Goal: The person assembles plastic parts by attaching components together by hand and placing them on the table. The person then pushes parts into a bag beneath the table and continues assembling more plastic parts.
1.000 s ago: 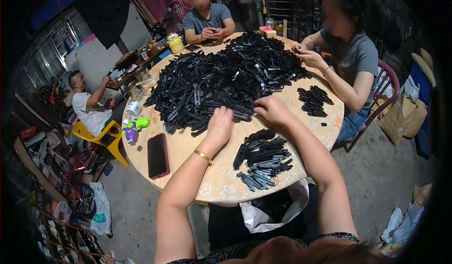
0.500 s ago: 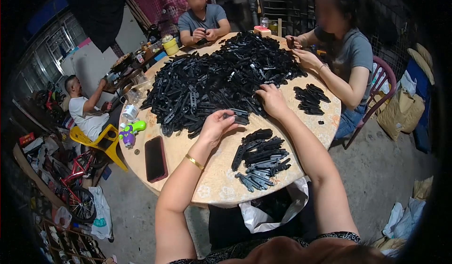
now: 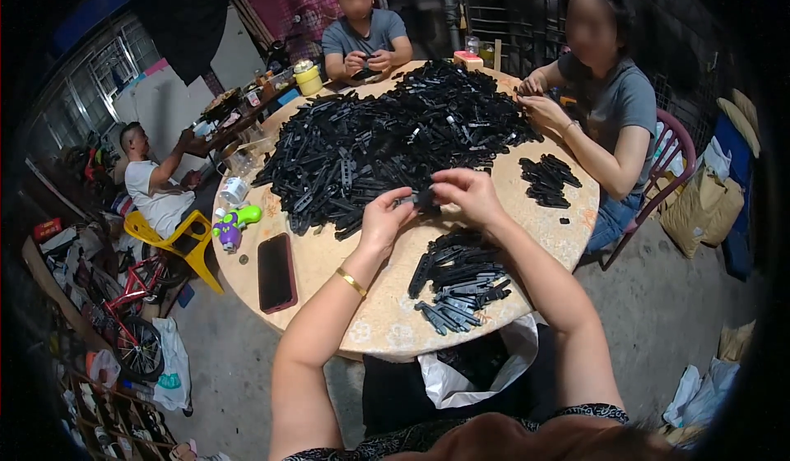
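Note:
My left hand [image 3: 383, 222] is closed in a pinch on a slender black plastic piece [image 3: 422, 201], just in front of a large heap of such pieces [image 3: 354, 152]. My right hand [image 3: 471, 198] meets it from the other side, its thumb and fingers closed on the far end of that piece. What kind of part it is cannot be made out. Below my hands, near the table's front edge, lies a smaller pile of black pieces [image 3: 461, 276], partly lined up in rows.
The round table [image 3: 387, 338] also bears a phone [image 3: 276, 272], a purple-green toy [image 3: 234, 227], a white jar [image 3: 234, 189] and another small pile [image 3: 550, 181]. Two people handle pieces across the table. An open white bag [image 3: 448, 383] is at my lap. Someone sits on a yellow chair [image 3: 193, 247].
My right hand has come back from the heap toward my left hand and now grips a piece with it. The view has shifted slightly. The person at the far side has raised their hands.

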`<state>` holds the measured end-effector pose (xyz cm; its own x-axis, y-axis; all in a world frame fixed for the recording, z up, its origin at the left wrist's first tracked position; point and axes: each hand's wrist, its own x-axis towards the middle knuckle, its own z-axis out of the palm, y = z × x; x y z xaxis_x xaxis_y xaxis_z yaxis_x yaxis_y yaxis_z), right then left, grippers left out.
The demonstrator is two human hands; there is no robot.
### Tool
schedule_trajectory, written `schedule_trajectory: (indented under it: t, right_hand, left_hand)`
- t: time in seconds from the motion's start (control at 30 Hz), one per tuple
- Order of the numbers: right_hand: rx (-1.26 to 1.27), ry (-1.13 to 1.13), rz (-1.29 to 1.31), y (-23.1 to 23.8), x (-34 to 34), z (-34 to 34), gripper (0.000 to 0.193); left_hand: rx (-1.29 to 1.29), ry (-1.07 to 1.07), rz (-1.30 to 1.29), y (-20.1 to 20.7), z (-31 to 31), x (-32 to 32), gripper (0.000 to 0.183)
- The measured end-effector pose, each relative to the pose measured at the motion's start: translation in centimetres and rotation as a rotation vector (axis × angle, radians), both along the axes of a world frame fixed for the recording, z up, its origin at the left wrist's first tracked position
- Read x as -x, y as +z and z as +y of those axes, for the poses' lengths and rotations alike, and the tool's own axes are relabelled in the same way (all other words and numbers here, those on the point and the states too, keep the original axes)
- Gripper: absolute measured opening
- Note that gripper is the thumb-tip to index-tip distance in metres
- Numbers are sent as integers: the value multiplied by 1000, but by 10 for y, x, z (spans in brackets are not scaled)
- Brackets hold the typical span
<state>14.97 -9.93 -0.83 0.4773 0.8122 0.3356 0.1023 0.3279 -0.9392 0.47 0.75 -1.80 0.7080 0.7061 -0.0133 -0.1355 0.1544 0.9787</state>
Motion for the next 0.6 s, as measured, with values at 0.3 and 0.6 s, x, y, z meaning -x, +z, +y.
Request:
schedule_trajectory:
  t: [0.3, 0.6]
  right_hand:
    - [-35, -309, -689, -6, 12, -1, 20]
    - [-251, -345, -994, 4, 2, -8, 32]
  left_hand:
    - [128, -59, -128, 7, -13, 1, 34]
    - [-375, -119, -55, 19, -7, 6, 33]
